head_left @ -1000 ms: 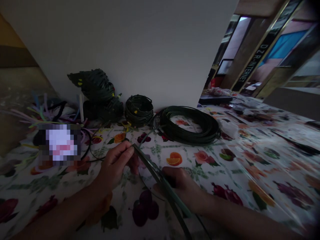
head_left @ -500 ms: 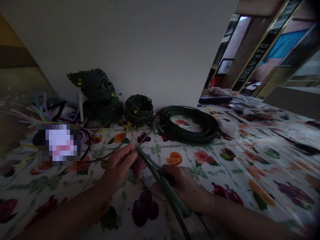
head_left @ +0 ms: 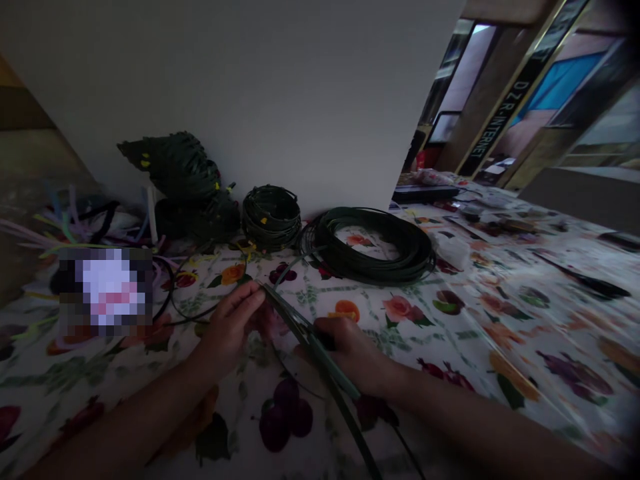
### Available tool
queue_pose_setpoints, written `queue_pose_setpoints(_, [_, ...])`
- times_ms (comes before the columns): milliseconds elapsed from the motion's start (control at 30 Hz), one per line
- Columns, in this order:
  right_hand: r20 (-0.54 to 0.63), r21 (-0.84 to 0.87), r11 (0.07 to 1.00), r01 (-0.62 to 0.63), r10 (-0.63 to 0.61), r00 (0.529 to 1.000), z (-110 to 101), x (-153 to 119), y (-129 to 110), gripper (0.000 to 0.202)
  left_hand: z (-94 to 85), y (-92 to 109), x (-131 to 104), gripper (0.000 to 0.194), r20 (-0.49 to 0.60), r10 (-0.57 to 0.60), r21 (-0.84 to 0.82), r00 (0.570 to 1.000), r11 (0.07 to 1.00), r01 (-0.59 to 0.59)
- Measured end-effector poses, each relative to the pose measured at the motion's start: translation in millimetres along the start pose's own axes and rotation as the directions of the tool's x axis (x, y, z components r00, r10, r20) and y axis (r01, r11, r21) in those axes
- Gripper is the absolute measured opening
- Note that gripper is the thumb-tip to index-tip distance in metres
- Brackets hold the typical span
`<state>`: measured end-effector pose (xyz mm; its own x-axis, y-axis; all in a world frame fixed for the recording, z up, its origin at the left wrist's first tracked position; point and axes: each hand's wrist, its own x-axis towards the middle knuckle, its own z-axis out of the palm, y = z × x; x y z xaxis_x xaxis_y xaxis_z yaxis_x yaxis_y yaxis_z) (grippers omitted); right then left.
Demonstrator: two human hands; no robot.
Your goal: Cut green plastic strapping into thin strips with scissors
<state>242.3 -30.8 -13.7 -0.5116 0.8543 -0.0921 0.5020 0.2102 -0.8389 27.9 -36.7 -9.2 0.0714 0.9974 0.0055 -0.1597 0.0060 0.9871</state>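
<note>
My left hand (head_left: 227,333) pinches the upper ends of several long dark green flat strips (head_left: 333,387) between thumb and fingers. The strips run down toward the front edge of the view. Lower along them, my right hand (head_left: 357,353) is closed round the bundle, with its fingertips partly hidden behind it. A dark shape shows by the right thumb, too dim to make out. Beyond the hands lies a large coil of dark green strip (head_left: 345,270), from which a thinner strand leads toward my left hand.
A small round coiled bundle (head_left: 273,230) and dark green woven pieces (head_left: 177,167) stand against a white panel (head_left: 280,100). Colourful thin stems (head_left: 65,220) lie at left near a blurred-out patch. Black scissors (head_left: 595,283) rest at right on the fruit-patterned tablecloth (head_left: 410,340).
The view has shifted slightly, so everything sits a little further left. Both hands keep their hold on the strips; my right hand appears slightly higher along them.
</note>
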Motion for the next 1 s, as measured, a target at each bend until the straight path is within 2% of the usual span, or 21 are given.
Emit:
queue_pose_setpoints(233, [-0.002,-0.047,0.999,-0.015,0.015,1.0,2.0,10.7,4.3,0.039,-3.7,-1.3,6.9,0.024,-0.017,-0.045,-0.057,0.999,0.997,0.044])
queue_pose_setpoints(467, [-0.027,-0.116,0.993,0.001,-0.004,1.0,-0.9,20.9,7.2,0.026,-6.3,-9.4,11.6,0.024,-0.071,-0.071,-0.053,0.995,0.996,0.067])
queue_pose_setpoints(567, [-0.066,-0.163,0.987,0.011,-0.022,0.998,-5.8,27.2,10.1,0.028,-7.5,-13.5,12.6,0.025,-0.092,-0.08,-0.05,0.993,0.996,0.075])
queue_pose_setpoints(633, [-0.065,-0.138,0.99,-0.003,-0.006,0.998,-11.3,30.8,13.8,0.033,-8.6,-15.3,12.5,0.025,-0.084,-0.082,-0.043,0.993,0.996,0.078])
queue_pose_setpoints(800, [0.039,0.049,0.999,0.009,-0.011,0.999,-30.7,38.5,24.2,0.045,-12.0,-15.8,11.4,0.027,-0.076,-0.065,-0.029,0.995,0.998,0.063])
queue_pose_setpoints(867, [-0.01,0.026,0.999,0.037,-0.037,0.999,-38.7,44.7,28.4,0.049,-13.0,-15.0,12.0,0.027,-0.083,-0.056,-0.023,0.995,0.998,0.054])
queue_pose_setpoints(1000, [-0.183,-0.077,0.992,0.096,-0.108,0.977,-52.1,63.4,37.3,0.052,-14.0,-13.6,14.5,0.027,-0.088,-0.041,-0.023,0.995,0.999,0.039])
